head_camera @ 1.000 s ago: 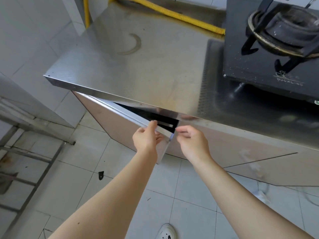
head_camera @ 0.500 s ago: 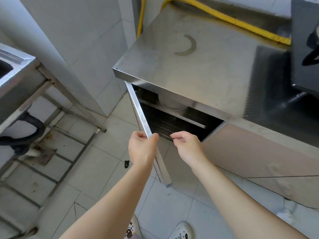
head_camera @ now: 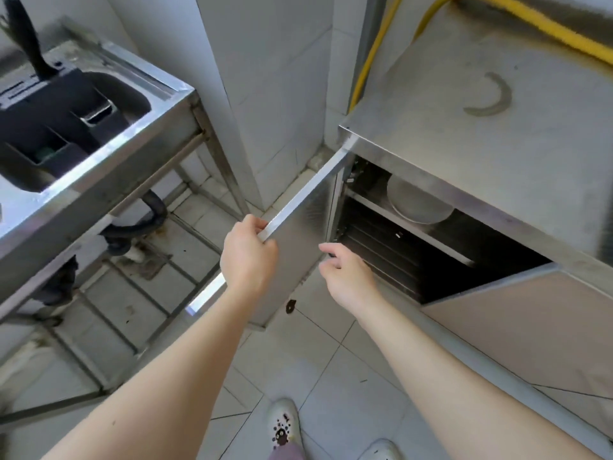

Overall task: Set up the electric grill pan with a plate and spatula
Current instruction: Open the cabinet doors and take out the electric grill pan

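Note:
My left hand point(head_camera: 248, 257) grips the top edge of a steel cabinet door point(head_camera: 298, 227), which is swung wide open under the steel counter point(head_camera: 464, 134). My right hand point(head_camera: 345, 277) hovers just in front of the opening with loosely curled fingers and holds nothing. Inside, on the upper shelf point(head_camera: 414, 227), a pale round plate point(head_camera: 418, 204) shows partly under the counter's edge. A black wire rack point(head_camera: 398, 260) fills the space below the shelf. No grill pan or spatula can be made out.
A steel sink stand point(head_camera: 99, 154) with a black organizer point(head_camera: 56, 121) in its basin is at left, its drain pipe point(head_camera: 139, 227) below. A yellow gas hose point(head_camera: 371, 58) runs down the tiled corner. The neighbouring cabinet door point(head_camera: 530, 327) is closed. My shoes point(head_camera: 285, 423) are on the tiled floor.
The cabinet door has swung from barely ajar to wide open, pulled by my left hand. My right hand has come off the door. The view turned left, bringing in the sink and revealing the plate.

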